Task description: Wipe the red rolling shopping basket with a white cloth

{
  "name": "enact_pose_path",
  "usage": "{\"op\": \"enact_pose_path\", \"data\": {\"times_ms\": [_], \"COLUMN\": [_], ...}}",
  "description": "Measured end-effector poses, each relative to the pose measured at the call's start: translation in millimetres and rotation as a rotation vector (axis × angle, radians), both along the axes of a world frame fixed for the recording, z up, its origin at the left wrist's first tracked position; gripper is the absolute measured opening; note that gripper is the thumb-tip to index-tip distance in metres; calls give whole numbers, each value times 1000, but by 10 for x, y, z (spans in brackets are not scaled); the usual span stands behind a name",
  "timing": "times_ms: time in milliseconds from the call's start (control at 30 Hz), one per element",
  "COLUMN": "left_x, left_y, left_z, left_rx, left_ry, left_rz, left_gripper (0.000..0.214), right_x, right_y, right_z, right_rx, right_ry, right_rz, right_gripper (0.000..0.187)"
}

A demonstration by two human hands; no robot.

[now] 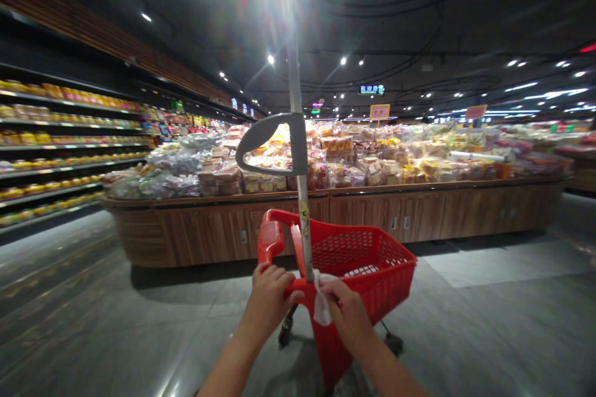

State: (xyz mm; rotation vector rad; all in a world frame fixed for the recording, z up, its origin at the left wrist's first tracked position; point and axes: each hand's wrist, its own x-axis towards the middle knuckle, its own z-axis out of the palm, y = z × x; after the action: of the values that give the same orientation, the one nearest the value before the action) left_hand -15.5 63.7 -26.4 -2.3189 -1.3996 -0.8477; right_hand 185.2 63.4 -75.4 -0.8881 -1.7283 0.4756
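Observation:
A red plastic shopping cart (372,288) stands in front of me, angled to the right, its basket showing only its perforated walls and floor. My left hand (270,298) is wrapped round the cart's red handle, left of the upright pole. In my right hand (344,310) a crumpled white wipe (322,307) is pinched and pressed against the cart's rim beside the pole's foot. The metal pole (304,223) rises from the cart's near edge and carries a grey plastic loop (265,146) well above both hands.
Behind the cart runs a long wood-panelled display counter (279,217) heaped with packaged foods (372,161). Shelves of jars (69,130) line the left wall. Grey tiled floor (465,322) spreads around the cart, whose black wheels (393,342) show below.

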Motion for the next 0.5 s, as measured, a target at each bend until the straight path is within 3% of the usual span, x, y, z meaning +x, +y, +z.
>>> {"op": "enact_pose_path", "data": {"times_ms": [133, 267, 400, 500], "left_x": [-103, -90, 97, 183], "left_y": [60, 13, -88, -80], "left_z": [40, 115, 111, 34], "left_rx": [-44, -46, 1, -54], "left_ry": [8, 48, 48, 32], "left_rz": [-22, 60, 154, 164], "left_gripper": [15, 10, 20, 24], "right_x": [94, 285, 188, -41], "right_y": [64, 280, 576, 871], "right_z": [42, 287, 550, 540], "right_rx": [-75, -88, 145, 217], "right_ry": [-31, -16, -84, -315], "right_rz": [-86, -142, 59, 289], "right_gripper": [18, 18, 35, 34]}}
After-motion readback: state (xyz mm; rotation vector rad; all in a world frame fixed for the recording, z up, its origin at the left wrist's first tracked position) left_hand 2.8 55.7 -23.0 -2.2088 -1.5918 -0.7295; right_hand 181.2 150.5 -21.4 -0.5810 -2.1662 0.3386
